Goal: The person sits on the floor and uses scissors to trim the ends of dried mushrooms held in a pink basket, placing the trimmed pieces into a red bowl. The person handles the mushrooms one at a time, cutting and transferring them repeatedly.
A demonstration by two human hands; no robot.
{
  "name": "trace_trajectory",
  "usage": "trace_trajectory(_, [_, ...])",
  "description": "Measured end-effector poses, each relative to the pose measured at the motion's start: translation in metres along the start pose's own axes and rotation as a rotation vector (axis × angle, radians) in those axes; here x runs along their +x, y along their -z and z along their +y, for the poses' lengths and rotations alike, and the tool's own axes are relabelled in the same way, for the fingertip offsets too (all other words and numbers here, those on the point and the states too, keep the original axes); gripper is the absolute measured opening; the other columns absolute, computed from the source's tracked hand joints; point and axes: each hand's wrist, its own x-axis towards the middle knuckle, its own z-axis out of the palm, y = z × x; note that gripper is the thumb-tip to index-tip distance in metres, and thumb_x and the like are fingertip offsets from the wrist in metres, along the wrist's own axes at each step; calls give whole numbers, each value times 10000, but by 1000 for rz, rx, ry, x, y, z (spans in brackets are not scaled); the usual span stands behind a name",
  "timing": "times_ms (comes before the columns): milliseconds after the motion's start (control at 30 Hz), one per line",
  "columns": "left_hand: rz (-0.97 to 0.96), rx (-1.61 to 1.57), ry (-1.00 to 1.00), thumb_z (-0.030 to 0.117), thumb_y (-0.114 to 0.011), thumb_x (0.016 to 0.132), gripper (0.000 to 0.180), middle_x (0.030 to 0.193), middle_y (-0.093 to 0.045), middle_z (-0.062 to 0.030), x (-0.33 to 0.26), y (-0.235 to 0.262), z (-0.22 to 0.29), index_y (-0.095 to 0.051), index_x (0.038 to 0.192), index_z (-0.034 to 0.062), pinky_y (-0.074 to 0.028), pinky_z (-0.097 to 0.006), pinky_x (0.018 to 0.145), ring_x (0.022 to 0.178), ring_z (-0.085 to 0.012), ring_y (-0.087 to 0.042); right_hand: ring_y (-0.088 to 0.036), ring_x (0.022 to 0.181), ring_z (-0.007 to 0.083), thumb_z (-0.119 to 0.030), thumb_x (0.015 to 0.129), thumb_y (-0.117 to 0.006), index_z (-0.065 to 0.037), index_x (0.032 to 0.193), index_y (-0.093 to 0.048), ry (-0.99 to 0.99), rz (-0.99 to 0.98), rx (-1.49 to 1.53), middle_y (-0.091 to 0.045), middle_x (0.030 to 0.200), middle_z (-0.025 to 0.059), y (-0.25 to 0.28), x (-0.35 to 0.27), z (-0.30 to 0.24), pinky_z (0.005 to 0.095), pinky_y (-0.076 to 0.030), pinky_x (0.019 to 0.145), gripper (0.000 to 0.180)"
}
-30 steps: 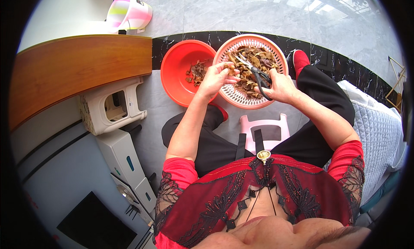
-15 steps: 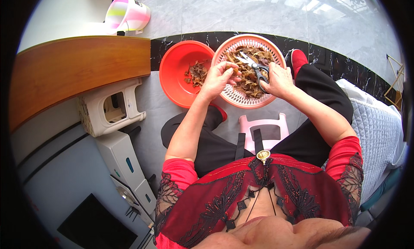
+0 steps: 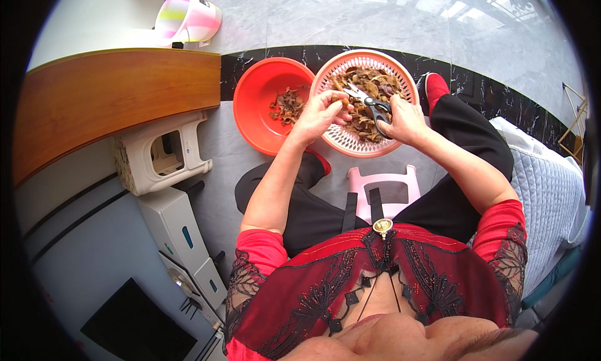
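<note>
My right hand [image 3: 407, 119] is wrapped round the black handles of a pair of scissors [image 3: 374, 103]. Their silver blades point left towards my left hand [image 3: 319, 117]. That hand pinches a small brown mushroom-like piece [image 3: 339, 101] at the fingertips, close to the blade tips. Below both hands stands a pink slotted basket [image 3: 357, 149] with many brown, wrinkled pieces [image 3: 369, 81] in it. Touching it on the left, a red basin [image 3: 253, 111] holds a smaller heap of brown scraps [image 3: 289, 106]. My left hand partly covers the edges where the two meet.
A pink plastic stool [image 3: 385, 195] stands between my legs. On the left are a wooden tabletop [image 3: 125, 104], a beige stool [image 3: 169, 154] and a white box-like unit [image 3: 178, 226]. A quilted light-blue cover [image 3: 544, 192] lies on the right; a striped bucket [image 3: 191, 20] stands far left.
The scissor blades, spread apart before, now look closer together near the piece in my left hand. My hands have barely moved; the whole view shifts slightly.
</note>
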Motion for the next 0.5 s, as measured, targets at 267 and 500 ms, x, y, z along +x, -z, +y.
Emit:
trace_trajectory(267, [66,-17,-4,-16,-357,944,321,1019,-617,-143,4,12,-7,-483,1239,-25,-542,-264,694,816,-175,-654,-612,832,398,-328,741,-661,31,874,-487,8,59,114,-615,853,254,7,-2,-3,466,-476,749,421])
trace_trajectory(500, [92,-97,-18,-64,-409,883,351,1063,-609,-142,11,42,-21,-497,1219,-20,-553,-275,717,874,-206,-659,-631,818,387,-337,742,-672,31,878,-515,-37,50,185,-626,834,247,14,-1,-4,456,-493,733,423])
